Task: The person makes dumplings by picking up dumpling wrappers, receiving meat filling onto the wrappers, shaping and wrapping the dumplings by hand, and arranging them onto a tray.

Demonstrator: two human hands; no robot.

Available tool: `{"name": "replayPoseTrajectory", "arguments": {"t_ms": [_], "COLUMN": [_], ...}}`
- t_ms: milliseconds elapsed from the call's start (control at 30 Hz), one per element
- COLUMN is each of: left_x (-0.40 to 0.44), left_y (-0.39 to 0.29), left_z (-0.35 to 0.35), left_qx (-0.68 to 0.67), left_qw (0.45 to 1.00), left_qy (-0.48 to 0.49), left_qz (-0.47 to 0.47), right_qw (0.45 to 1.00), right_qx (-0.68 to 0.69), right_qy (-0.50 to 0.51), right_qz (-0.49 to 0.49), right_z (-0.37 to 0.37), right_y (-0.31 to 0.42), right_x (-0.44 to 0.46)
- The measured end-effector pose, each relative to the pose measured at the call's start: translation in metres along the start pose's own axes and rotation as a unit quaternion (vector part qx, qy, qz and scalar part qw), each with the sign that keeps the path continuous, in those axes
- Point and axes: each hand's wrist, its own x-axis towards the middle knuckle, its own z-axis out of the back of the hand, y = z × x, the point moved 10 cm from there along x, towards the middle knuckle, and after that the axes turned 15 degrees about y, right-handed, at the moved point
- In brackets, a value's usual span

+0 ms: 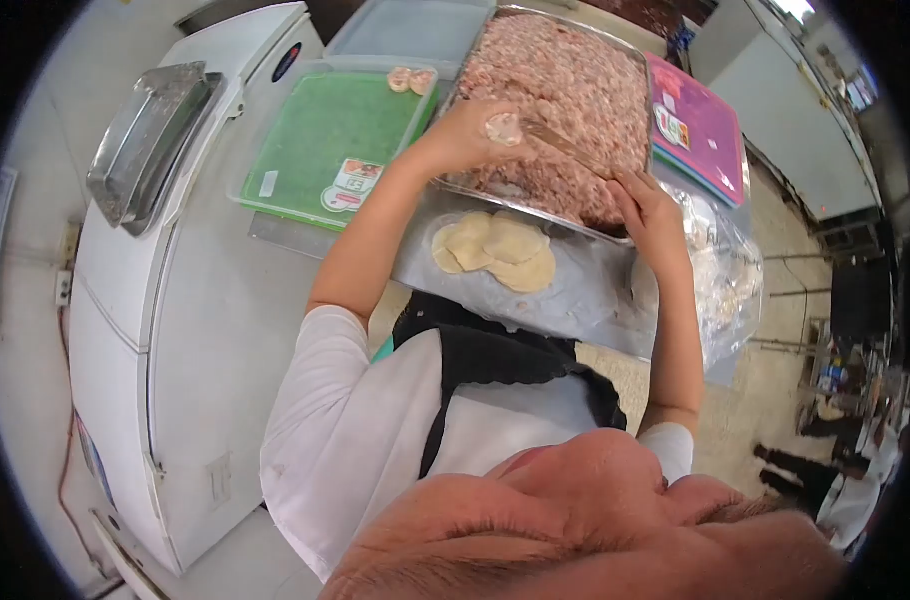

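"What is the left hand [480,135] doing?"
"It cradles a small filled wrapper [503,128] above the tray [531,207] of minced meat [565,85]."
"And the right [647,205]?"
"Its fingers clasp a flat tool [567,148], whose tip is close to that wrapper."
"Anything nearby?"
"Overlapping round wrappers [515,243] on the work surface [585,290], and filled pieces [409,80] on a green-lidded box [310,140], left of the tray."

Flat tool [563,145] over trayed pink mince [555,75], meat-topped wrapper [504,129] by its tip, pale wrappers [525,276] overlapping nearby
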Motion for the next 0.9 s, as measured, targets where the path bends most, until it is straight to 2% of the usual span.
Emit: {"name": "replayPoseTrajectory", "arguments": {"t_ms": [67,167,233,267,367,533,700,833,900], "left_x": [-0.017,-0.050,-0.063,-0.066,-0.068,-0.049,-0.026,-0.019,-0.019], "left_y": [0.016,0.049,0.109,0.134,0.162,0.209,0.232,0.222,0.221], "left_z": [0.019,0.074,0.098,0.106,0.126,0.145,0.132,0.127,0.127], "left_qx": [0.037,0.077,0.047,0.032,0.212,0.217,0.173,0.189,0.197], "left_qw": [0.995,0.994,0.990,0.986,0.949,0.925,0.931,0.938,0.940], "left_qy": [0.066,-0.043,-0.025,-0.015,-0.016,-0.063,-0.047,-0.057,-0.081], "left_qz": [0.058,0.065,0.133,0.166,0.232,0.304,0.319,0.284,0.265], "right_qw": [0.999,0.995,0.991,0.989,0.987,0.987,0.988,0.994,0.990], "right_qx": [0.010,0.016,0.015,0.058,0.068,0.040,-0.009,0.031,0.027], "right_qy": [-0.043,-0.089,-0.124,-0.130,-0.138,-0.158,-0.157,-0.101,-0.135], "right_qz": [-0.016,-0.041,-0.048,-0.044,-0.032,-0.011,0.013,-0.038,0.006], "right_z": [-0.005,-0.027,-0.036,-0.037,-0.034,-0.029,-0.031,-0.036,-0.034], "right_y": [-0.014,-0.042,-0.057,-0.062,-0.062,-0.046,-0.036,-0.039,-0.036], "right_x": [0.001,0.000,0.001,0.001,0.002,0.002,0.001,0.005,0.005]}}
